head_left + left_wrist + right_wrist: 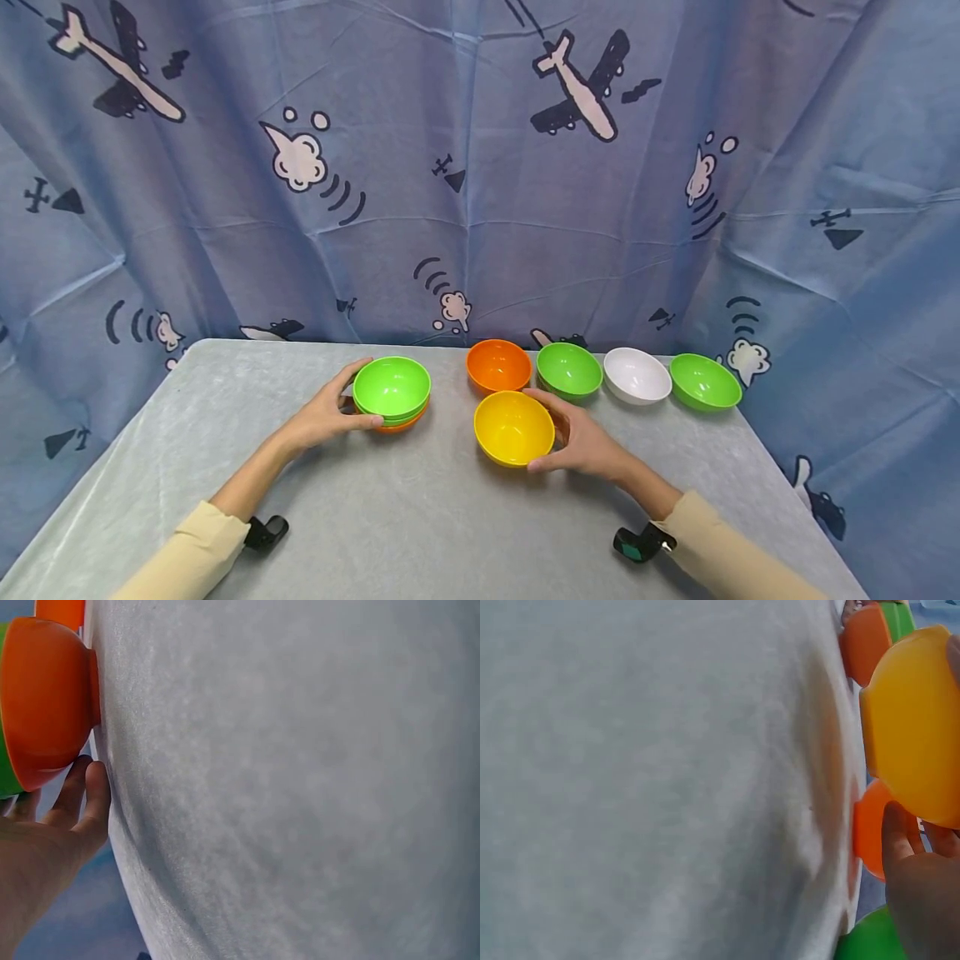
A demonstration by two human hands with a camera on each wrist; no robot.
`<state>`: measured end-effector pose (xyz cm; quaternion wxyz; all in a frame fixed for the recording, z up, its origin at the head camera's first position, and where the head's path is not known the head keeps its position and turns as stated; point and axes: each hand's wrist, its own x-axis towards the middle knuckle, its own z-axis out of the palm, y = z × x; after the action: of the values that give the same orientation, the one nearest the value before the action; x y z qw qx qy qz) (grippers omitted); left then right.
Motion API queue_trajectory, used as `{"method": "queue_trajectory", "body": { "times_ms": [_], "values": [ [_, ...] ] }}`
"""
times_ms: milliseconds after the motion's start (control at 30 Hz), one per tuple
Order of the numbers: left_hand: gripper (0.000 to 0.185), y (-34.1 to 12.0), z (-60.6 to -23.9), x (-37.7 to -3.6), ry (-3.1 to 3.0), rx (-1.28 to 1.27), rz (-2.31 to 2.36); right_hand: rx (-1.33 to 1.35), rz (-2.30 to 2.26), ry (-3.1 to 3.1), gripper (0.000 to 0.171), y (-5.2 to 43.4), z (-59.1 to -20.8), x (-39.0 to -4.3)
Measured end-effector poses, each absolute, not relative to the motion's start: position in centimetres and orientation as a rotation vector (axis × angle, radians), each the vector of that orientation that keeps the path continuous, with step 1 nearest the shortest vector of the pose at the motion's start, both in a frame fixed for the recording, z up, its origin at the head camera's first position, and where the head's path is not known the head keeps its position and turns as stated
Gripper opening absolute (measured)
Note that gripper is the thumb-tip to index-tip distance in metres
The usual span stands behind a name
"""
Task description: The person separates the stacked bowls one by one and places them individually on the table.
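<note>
My left hand (327, 414) grips a small stack of bowls from its left side, thumb at the front and fingers around the back. A green bowl (392, 387) tops the stack, and an orange bowl (49, 694) forms its bottom. In my right hand (583, 442) is a yellow bowl (513, 427), upright, held at its right side between thumb and fingers. The right wrist view shows the yellow bowl's side and foot close to the tabletop; whether they touch is hard to tell.
Behind the yellow bowl, a row along the table's (420, 533) back edge holds another orange bowl (498, 367), a second green bowl (568, 370), a white bowl (637, 376) and a further green bowl (705, 382). A blue patterned curtain (390, 167) hangs behind.
</note>
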<state>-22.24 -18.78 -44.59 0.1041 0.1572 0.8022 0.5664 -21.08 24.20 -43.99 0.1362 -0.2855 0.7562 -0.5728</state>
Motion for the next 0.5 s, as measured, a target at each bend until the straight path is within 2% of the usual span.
{"method": "queue_trajectory", "body": {
  "times_ms": [500],
  "values": [
    [0.099,-18.9,-44.6,-22.4,2.374,0.47,1.663,-0.812,-1.656,2.146,0.102,23.3,-45.4,-21.1]
  ]
}}
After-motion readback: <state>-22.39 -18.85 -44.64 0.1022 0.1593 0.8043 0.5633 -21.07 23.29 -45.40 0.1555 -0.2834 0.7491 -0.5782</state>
